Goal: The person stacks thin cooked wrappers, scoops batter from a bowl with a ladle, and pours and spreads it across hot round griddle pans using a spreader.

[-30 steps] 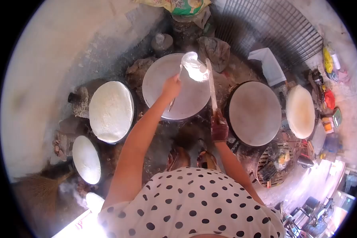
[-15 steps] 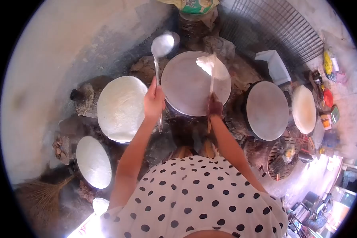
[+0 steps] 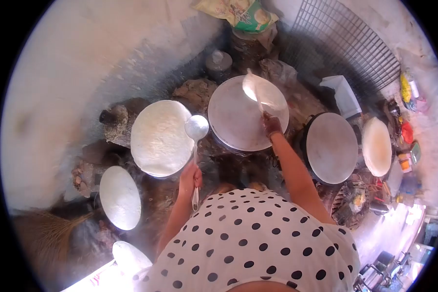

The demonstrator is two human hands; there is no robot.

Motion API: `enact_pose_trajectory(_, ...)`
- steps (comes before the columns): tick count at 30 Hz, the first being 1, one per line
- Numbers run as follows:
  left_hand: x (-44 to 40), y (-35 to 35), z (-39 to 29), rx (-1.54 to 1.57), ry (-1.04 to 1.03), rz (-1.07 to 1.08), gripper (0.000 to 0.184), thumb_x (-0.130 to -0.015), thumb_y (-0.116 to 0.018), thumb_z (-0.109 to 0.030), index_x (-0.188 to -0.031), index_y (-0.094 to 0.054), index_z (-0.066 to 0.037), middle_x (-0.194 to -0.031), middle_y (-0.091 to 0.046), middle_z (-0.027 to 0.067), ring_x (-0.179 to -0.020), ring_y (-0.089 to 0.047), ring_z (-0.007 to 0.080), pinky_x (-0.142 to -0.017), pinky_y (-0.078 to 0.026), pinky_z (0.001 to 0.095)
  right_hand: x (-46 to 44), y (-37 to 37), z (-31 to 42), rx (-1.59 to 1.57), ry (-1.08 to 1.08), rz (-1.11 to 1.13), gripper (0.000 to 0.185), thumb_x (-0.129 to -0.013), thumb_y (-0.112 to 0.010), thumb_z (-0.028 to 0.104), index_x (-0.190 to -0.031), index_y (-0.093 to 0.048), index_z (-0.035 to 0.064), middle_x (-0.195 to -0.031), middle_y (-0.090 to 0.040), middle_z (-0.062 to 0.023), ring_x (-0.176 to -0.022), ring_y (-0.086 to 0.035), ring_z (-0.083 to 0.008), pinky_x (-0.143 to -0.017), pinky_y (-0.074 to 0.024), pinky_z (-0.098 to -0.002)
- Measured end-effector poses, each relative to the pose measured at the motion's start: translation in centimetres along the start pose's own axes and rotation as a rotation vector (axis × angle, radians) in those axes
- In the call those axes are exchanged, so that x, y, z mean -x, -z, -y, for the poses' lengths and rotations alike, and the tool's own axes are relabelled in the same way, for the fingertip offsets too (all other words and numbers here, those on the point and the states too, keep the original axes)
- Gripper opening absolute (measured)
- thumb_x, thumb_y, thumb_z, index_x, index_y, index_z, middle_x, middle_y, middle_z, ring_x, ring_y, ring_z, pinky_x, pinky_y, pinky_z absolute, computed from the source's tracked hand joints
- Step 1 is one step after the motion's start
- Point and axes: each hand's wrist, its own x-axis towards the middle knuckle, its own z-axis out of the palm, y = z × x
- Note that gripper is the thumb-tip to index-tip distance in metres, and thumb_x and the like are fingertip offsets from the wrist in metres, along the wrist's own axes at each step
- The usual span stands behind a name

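Observation:
My left hand (image 3: 191, 177) is closed around the handle of a metal ladle (image 3: 197, 127). The ladle's bowl points away from me, between two round griddles. My right hand (image 3: 271, 123) grips a pale batter spreader (image 3: 259, 95) over the middle griddle (image 3: 231, 119). White batter (image 3: 275, 97) lies in a patch on that griddle's far right part, under the spreader. On the griddle to the left, a round white flatbread sheet (image 3: 160, 138) covers nearly the whole top. Part of the spreader's far end blends with the batter.
To the right are a bare grey griddle (image 3: 331, 148) and a browned round sheet (image 3: 376, 147). A white oval surface (image 3: 120, 198) stands at the lower left, near a straw broom (image 3: 53, 233). At the back are a lidded pot (image 3: 218, 63), a printed sack (image 3: 243, 14) and a metal grille (image 3: 345, 44).
My left hand has drawn the ladle back toward me, off the middle griddle's far left side. My right hand has moved the spreader slightly away from me across the batter.

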Motion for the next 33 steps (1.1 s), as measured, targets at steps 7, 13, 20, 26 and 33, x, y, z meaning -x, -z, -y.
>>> enact_pose_trajectory(7, 3.4, -2.2, 0.4, 0.050, 0.009, -0.089, 0.039, -0.099, -0.038, -0.027, -0.136, -0.039, -0.011, -0.062, -0.036, -0.0039, -0.040, -0.033, 0.0065, -0.038, -0.033, 0.0233, -0.7, 6.1, -7.5, 0.884, 0.370, -0.059, 0.034, -0.092, -0.044, 0.028, -0.115, -0.061, 0.0098, -0.114, -0.063, -0.0122, -0.100, -0.062, -0.0301, -0.082, -0.0507, -0.0403)
enact_pose_trajectory(13, 4.8, -3.4, 2.5, 0.211, 0.044, -0.094, 0.034, -0.100, -0.037, -0.022, -0.132, -0.043, -0.014, -0.062, -0.036, -0.0048, -0.041, -0.033, 0.0054, -0.037, -0.030, 0.0212, -1.9, 1.9, -0.8, 0.464, 0.086, 0.079, 0.033, -0.094, -0.040, 0.027, -0.112, -0.062, 0.0088, -0.105, -0.065, -0.0143, -0.090, -0.065, -0.0304, -0.078, -0.0515, -0.0404)
enact_pose_trajectory(20, 6.3, -4.6, 3.5, 0.260, 0.050, -0.105, 0.035, -0.099, -0.037, -0.024, -0.132, -0.041, -0.014, -0.063, -0.038, -0.0046, -0.043, -0.036, 0.0062, -0.038, -0.033, 0.0226, -6.3, 8.4, -6.0, 0.455, 0.533, 0.205, 0.040, -0.089, -0.045, 0.045, -0.107, -0.063, 0.0134, -0.096, -0.066, -0.0159, -0.094, -0.063, -0.0338, -0.081, -0.0498, -0.0419)
enact_pose_trajectory(26, 7.0, -6.6, 4.2, 0.282, 0.088, -0.201, 0.030, -0.100, -0.038, -0.023, -0.128, -0.046, -0.015, -0.059, -0.033, -0.0066, -0.040, -0.033, 0.0039, -0.034, -0.030, 0.0208, -4.0, 4.5, -0.5, 0.581, 0.057, 0.206, 0.042, -0.091, -0.043, 0.043, -0.118, -0.060, 0.0157, -0.109, -0.064, -0.0156, -0.102, -0.060, -0.0345, -0.087, -0.0485, -0.0414)
enact_pose_trajectory(33, 7.0, -5.6, 5.9, 0.389, 0.066, -0.189, 0.034, -0.099, -0.039, -0.024, -0.132, -0.042, -0.014, -0.062, -0.037, -0.0044, -0.044, -0.035, 0.0060, -0.040, -0.033, 0.0224, -6.2, 8.0, -3.3, 0.524, 0.136, 0.179, 0.035, -0.091, -0.044, 0.040, -0.108, -0.065, 0.0181, -0.100, -0.067, -0.0123, -0.098, -0.063, -0.0303, -0.084, -0.0492, -0.0408)
